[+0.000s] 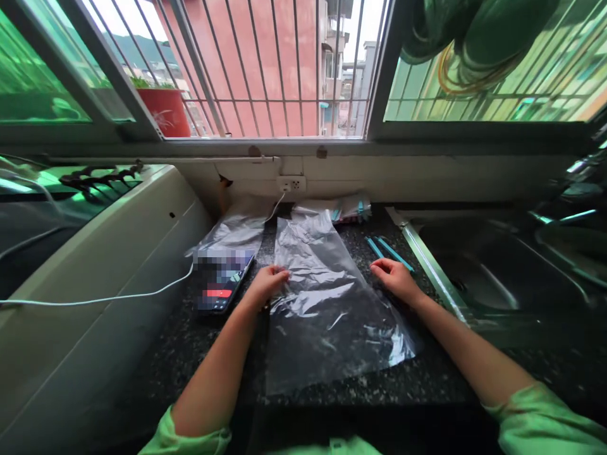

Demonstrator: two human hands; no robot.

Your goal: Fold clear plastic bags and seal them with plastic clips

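A clear plastic bag [327,303] lies flat and wrinkled on the dark speckled countertop [360,387], its wide end towards me. At its left edge, my left hand [266,285] is closed in a pinch on the bag. My right hand [397,279] hovers by the bag's right side, thumb and fingers pressed together; what they hold, if anything, is too small to make out. Two blue strips [391,251] lie just beyond the right hand, partly behind it. A phone [222,281] with a lit screen sits left of my left hand.
Behind the phone is more clear plastic [237,224]. A plastic packet with blue and pink pieces [351,210] lies by the wall, near a socket [296,184]. A metal sink [493,265] is at right, a white appliance [118,278] at left. A white cable [142,296] crosses to the phone.
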